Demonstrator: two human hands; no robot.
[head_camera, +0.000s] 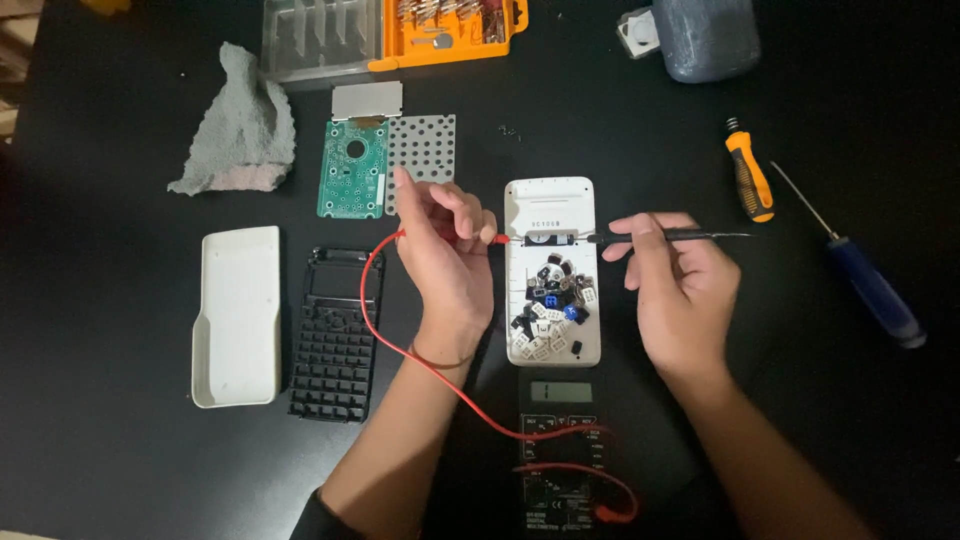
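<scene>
Hands meet over the white plastic back shell of a taken-apart calculator (551, 200), which lies between them on the black surface (120, 470) with its long side running away from the person. The left hand (447, 255) is on the shell's left, thumb up, fingers pinched shut on a thin red probe (497, 239) whose tip touches the shell's top part. The right hand (680, 290) is on the shell's right, fingers closed around a thin black probe (690, 235) that lies sideways and points left to the same spot. Both hands are just beside the shell, about as near as each other. Small loose white, black and blue buttons (553, 305) sit piled inside the shell. A red wire (375, 310) loops from the red probe down to a black meter (560, 460) near the person. A green circuit board (352, 168) lies well apart to the left.
</scene>
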